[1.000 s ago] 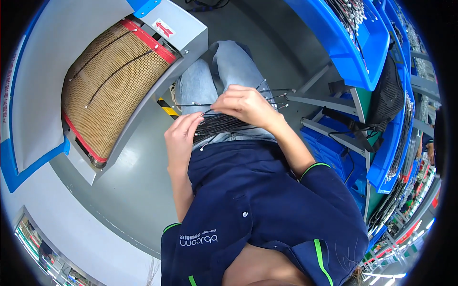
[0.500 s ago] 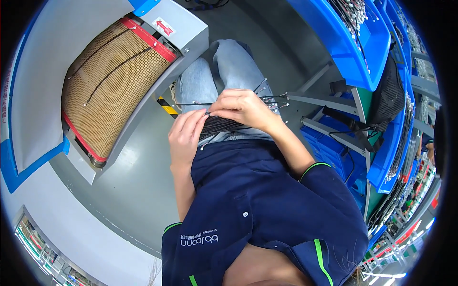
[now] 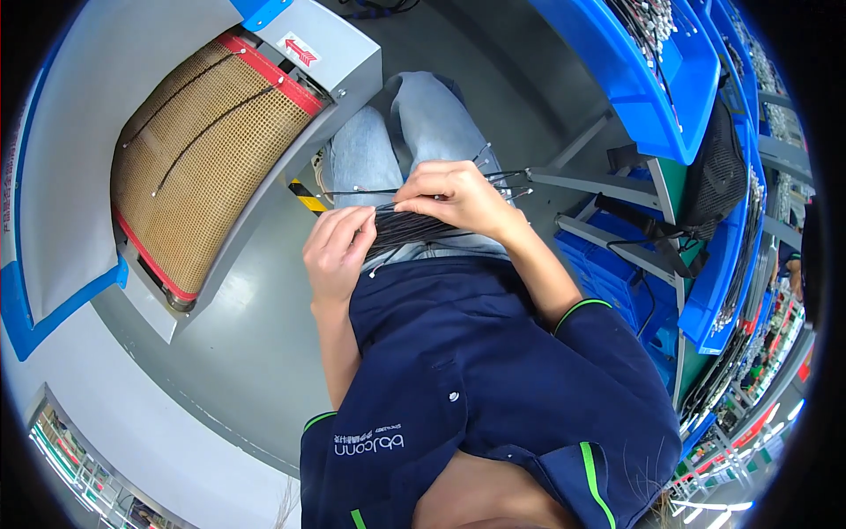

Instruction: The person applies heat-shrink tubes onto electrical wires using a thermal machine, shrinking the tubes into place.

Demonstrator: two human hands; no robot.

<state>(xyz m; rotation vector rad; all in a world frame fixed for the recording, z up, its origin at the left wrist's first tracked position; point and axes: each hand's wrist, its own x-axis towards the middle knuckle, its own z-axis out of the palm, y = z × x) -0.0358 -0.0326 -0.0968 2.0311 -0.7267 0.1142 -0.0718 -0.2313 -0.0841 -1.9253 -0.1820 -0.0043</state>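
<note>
A bundle of thin black cables (image 3: 407, 227) with small white end connectors lies across my lap. My left hand (image 3: 337, 245) is at the left end of the bundle, its fingertips pinched together; what is between them is too small to make out. Above the bundle, my right hand (image 3: 456, 198) has thumb and forefinger closed on a black cable (image 3: 374, 191) that runs out to the left. White connector ends (image 3: 530, 191) stick out to the right of my right hand.
At the left is a machine with a brown mesh conveyor belt (image 3: 207, 132), red along its edges, carrying two black cables (image 3: 216, 132). Blue bins (image 3: 674, 115) holding cables stand on a rack at the right. A black mesh bag (image 3: 718, 181) hangs there.
My hands have parted slightly: the left fingertips moved left, away from the right ones, and the small dark piece between them no longer shows. The right hand has barely shifted.
</note>
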